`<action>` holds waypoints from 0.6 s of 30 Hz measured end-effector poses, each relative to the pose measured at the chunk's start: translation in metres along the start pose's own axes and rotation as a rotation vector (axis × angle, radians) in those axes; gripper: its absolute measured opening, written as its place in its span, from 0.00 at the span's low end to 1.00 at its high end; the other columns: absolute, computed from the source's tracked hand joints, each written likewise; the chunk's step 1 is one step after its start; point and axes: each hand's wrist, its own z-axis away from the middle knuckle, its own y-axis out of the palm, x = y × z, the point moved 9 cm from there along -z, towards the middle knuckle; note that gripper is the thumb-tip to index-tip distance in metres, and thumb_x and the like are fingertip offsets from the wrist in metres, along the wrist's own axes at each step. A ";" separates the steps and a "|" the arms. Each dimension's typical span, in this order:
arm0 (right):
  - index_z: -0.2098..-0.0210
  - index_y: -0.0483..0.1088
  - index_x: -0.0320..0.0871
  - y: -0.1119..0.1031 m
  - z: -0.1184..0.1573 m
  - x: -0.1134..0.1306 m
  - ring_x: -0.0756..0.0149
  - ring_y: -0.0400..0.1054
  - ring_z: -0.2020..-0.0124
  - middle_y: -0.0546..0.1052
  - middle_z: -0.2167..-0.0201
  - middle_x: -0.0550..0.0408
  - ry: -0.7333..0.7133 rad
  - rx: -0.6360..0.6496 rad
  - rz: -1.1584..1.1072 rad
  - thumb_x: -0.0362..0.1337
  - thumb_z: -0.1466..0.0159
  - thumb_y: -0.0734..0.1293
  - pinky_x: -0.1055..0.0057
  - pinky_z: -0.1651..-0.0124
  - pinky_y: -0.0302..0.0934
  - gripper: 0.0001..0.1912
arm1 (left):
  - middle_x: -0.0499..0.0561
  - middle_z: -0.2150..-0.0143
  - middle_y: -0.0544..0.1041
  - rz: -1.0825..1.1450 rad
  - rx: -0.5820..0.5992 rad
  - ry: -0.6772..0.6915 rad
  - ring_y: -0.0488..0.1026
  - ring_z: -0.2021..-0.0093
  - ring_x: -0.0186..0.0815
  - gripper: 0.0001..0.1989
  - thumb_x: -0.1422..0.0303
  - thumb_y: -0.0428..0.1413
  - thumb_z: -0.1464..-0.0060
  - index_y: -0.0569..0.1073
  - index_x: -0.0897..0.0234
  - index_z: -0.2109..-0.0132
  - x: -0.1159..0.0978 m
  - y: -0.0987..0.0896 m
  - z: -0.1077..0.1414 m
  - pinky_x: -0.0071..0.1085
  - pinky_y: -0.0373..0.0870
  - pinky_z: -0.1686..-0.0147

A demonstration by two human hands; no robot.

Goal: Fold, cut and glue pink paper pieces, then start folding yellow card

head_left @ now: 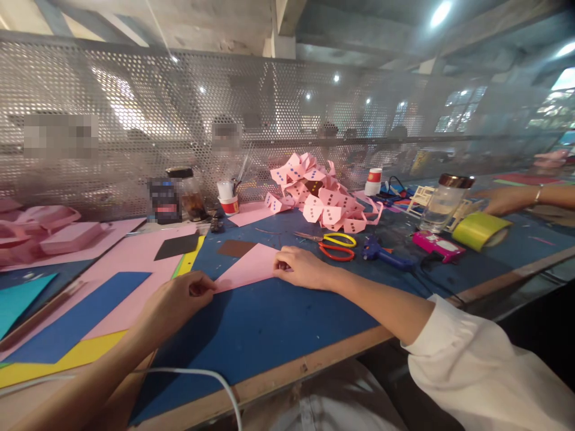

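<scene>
A piece of pink paper (247, 269) with a slanted upper edge lies between my hands on the blue tabletop. My left hand (191, 291) pinches its left corner, fingers closed. At the opposite end, my right hand (299, 267) grips the right edge with curled fingers. Just behind the paper is a brown paper piece (236, 248), partly covered. Scissors (336, 245) with yellow and red handles rest beyond my right hand, and a blue glue gun (386, 254) lies to their right.
Folded pink paper shapes (327, 197) with dots are heaped at the back. Coloured sheets (85, 311) and pink boxes (67, 236) occupy the left. To the right stand a glass jar (444, 203), yellow tape (480, 230) and a pink device (438, 245). Another person's arm (516, 197) reaches in there.
</scene>
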 end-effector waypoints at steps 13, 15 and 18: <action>0.66 0.72 0.41 -0.001 0.001 0.001 0.69 0.67 0.64 0.73 0.65 0.54 -0.001 -0.004 -0.006 0.31 0.36 0.68 0.74 0.60 0.58 0.01 | 0.49 0.66 0.81 0.023 0.000 -0.017 0.75 0.63 0.42 0.14 0.57 0.55 0.52 0.78 0.60 0.64 0.021 -0.005 0.002 0.32 0.66 0.60; 0.66 0.72 0.41 0.000 0.001 0.001 0.69 0.67 0.64 0.73 0.66 0.55 -0.003 -0.007 -0.005 0.31 0.36 0.67 0.74 0.59 0.58 0.01 | 0.48 0.66 0.82 0.023 0.009 -0.031 0.75 0.62 0.41 0.14 0.57 0.55 0.53 0.78 0.60 0.64 0.025 -0.005 0.001 0.31 0.66 0.60; 0.66 0.72 0.41 0.000 0.000 0.000 0.69 0.67 0.64 0.73 0.66 0.55 -0.007 -0.009 -0.004 0.31 0.36 0.67 0.74 0.59 0.58 0.01 | 0.46 0.66 0.81 0.011 0.006 -0.066 0.75 0.63 0.39 0.15 0.56 0.55 0.54 0.78 0.60 0.63 0.028 -0.006 0.001 0.29 0.66 0.61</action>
